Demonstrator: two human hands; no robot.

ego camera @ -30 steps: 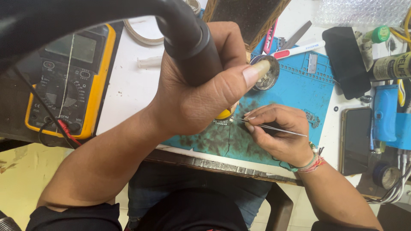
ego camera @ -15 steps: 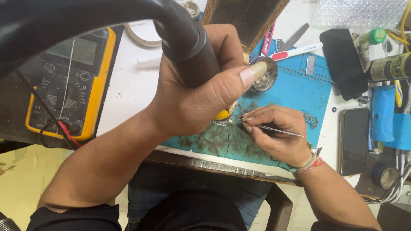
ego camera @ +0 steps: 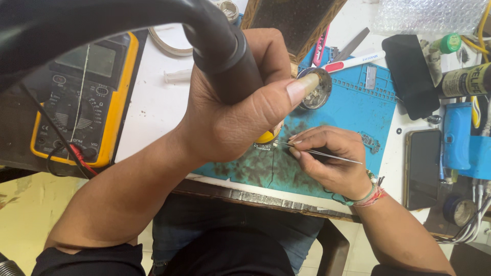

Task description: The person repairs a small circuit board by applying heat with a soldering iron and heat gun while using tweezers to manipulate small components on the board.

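Mid-rework: left hand [ego camera: 240, 112] clenched around the black hot-air handle [ego camera: 225, 56], yellow-tipped nozzle down over a small chip/board [ego camera: 265, 146] on the blue mat [ego camera: 358, 107], so heating looks in progress. Right hand [ego camera: 327, 161] pinches tweezers [ego camera: 319, 152], tips at the part, which sits flat on the mat, not lifted. Farther back on the bench [ego camera: 153, 102]: round tin [ego camera: 318, 92], yellow multimeter [ego camera: 82, 97], untouched.

My left hand [ego camera: 240, 107] sits at the mat's [ego camera: 353, 110] nine o'clock; multimeter [ego camera: 82, 97] farther out; my right hand [ego camera: 332, 158] at five o'clock; phone [ego camera: 422, 168] at three.
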